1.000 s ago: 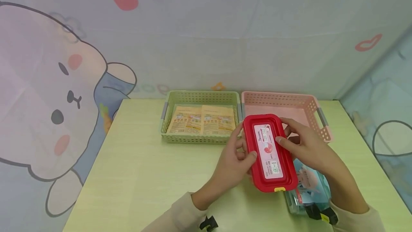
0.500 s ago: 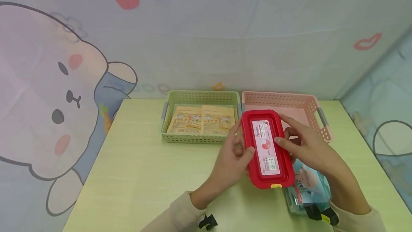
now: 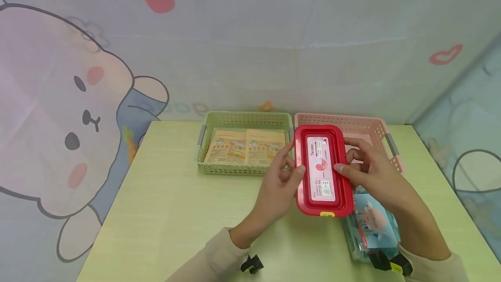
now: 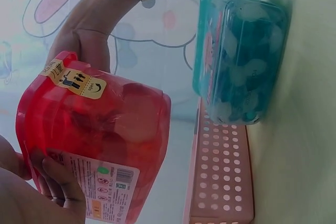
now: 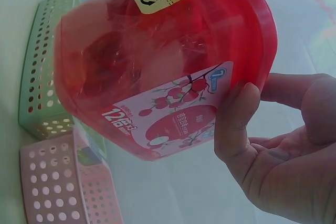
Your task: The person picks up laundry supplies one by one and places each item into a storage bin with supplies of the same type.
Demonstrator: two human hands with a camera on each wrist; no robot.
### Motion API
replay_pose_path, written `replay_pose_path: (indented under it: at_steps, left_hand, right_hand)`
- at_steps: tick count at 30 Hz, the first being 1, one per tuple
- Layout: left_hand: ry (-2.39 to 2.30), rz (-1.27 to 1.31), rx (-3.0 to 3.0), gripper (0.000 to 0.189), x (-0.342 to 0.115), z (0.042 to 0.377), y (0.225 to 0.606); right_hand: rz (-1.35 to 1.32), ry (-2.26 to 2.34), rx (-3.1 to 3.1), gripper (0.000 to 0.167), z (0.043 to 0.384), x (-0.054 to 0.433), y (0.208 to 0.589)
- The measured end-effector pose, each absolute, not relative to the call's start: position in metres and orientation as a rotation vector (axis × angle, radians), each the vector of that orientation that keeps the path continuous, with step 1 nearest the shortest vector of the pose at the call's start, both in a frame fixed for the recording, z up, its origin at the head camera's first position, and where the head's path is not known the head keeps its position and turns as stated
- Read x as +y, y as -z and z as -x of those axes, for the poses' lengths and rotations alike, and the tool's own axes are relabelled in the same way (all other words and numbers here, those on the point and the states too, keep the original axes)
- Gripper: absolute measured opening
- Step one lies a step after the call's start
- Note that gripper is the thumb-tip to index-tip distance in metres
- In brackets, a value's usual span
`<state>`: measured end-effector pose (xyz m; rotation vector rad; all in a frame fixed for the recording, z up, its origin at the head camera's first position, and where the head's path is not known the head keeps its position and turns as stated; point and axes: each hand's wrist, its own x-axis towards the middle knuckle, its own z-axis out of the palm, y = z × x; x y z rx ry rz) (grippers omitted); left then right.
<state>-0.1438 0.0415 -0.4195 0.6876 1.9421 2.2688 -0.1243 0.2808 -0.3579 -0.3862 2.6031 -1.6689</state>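
Observation:
Both hands hold a red lidded plastic box (image 3: 322, 169) above the table, its labelled lid facing up. The left hand (image 3: 278, 184) grips the box's left side, thumb on the lid's edge. On the opposite side, the right hand (image 3: 375, 175) pinches the rim with its thumb on top and fingers below. The right wrist view shows the clear red body with a fruit label (image 5: 181, 111); a yellow "open" sticker (image 4: 79, 81) crosses the lid seam in the left wrist view. A teal lidded box (image 3: 372, 225) stands on the table under the right forearm.
At the back of the table (image 3: 176, 212) a green basket (image 3: 242, 169) holds two tan packets (image 3: 264, 145). Right beside it is a pink basket (image 3: 338, 119), partly hidden by the red box and the right hand. A printed curtain (image 3: 242, 42) hangs behind the table.
The red box has moved up in the head view, away from the person, and turned slightly more upright. Both hands have kept their grip on it.

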Motion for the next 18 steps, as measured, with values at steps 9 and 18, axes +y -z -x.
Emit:
replay_pose_path:
  at_steps: [9, 18]
  left_hand:
    - [-2.213, -0.727, 1.989, 0.063, 0.0431, 0.1454, 0.4235]
    - [-2.141, -0.772, 2.114, 0.066, 0.0458, 0.153, 0.4274]
  right_hand:
    - [0.45, 1.673, 2.609, 0.068, 0.1277, 0.2851, 0.3594]
    - [0.447, 1.63, 2.72, 0.074, 0.1269, 0.2867, 0.358]
